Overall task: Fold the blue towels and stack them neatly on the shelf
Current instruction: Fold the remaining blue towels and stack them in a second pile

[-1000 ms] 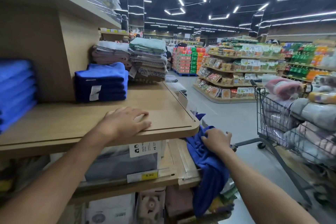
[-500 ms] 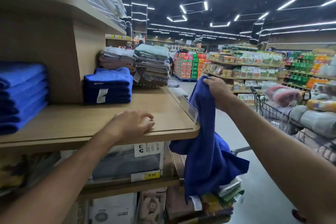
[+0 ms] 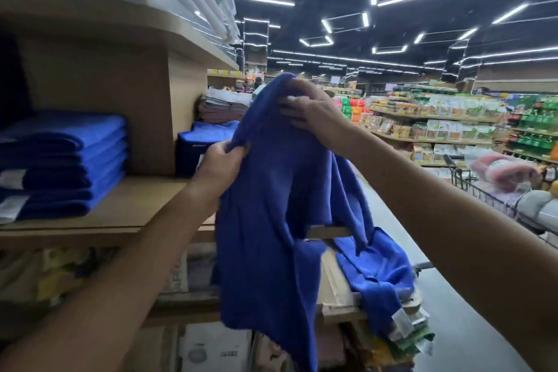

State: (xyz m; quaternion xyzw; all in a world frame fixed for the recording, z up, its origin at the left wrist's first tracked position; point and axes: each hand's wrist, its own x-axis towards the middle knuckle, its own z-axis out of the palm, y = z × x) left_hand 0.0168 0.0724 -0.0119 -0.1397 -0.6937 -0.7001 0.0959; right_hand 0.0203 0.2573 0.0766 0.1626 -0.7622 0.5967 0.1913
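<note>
At far left, on the wooden shelf (image 3: 136, 208), a stack of folded blue towels (image 3: 63, 160), white tags (image 3: 12, 179) at the near ends. Further along, past the upright divider, a second blue stack (image 3: 202, 145). Next, the left hand (image 3: 219, 166), fingers clenched on a bunched edge of the blue towel (image 3: 271, 235), held up in the air in front of the shelf and hanging crumpled. Higher and to the right, the right hand (image 3: 308, 113), fingers pinching the top of the same towel.

Probably the opening-out before the first fold. To do it well: slide each grip out to a corner, pull the top edge taut, shake flat, then bring corner to corner.

Lower right, another loose blue towel (image 3: 377, 275) draped over a low ledge. Far right, a shopping cart (image 3: 471, 187) of rolled goods.

Nothing readable on the tags or the distant packets: too blurred.
</note>
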